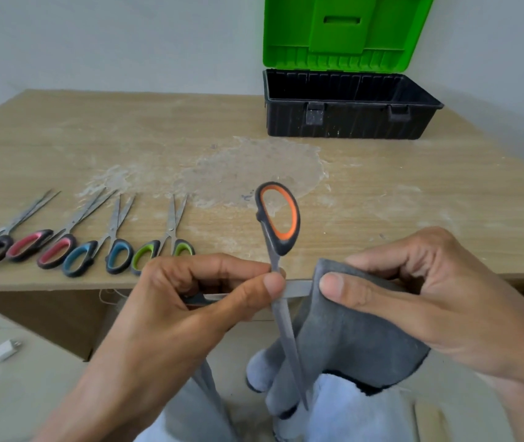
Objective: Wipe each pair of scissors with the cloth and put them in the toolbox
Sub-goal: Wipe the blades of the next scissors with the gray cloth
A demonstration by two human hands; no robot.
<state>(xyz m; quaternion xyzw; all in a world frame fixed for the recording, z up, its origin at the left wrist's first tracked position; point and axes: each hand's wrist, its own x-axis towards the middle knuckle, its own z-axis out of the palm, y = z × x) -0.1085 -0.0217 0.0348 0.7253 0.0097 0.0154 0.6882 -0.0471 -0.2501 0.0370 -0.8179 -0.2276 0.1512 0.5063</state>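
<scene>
Wiping past the near edge of the table (414, 193), with open wood up to the lid-up toolbox (350, 122) at right, four pairs (113, 229) at left. Pinching cloth (350, 339) round one blade with the right hand (414, 301), gripping the splayed orange-handled scissors (281, 247) at the pivot with the left hand (190, 307). Likely next: draw tipward, minding the bare downward blade.

Readable text: none anywhere in view.
toolbox (347, 121): no legible lettering or number on the green lid or the black base.
orange-handled scissors (279, 218): no brand or mark can be read on handle or blades.
row of scissors (78, 258): too small to tell any marking.
cloth (350, 330): no label can be read.
</scene>
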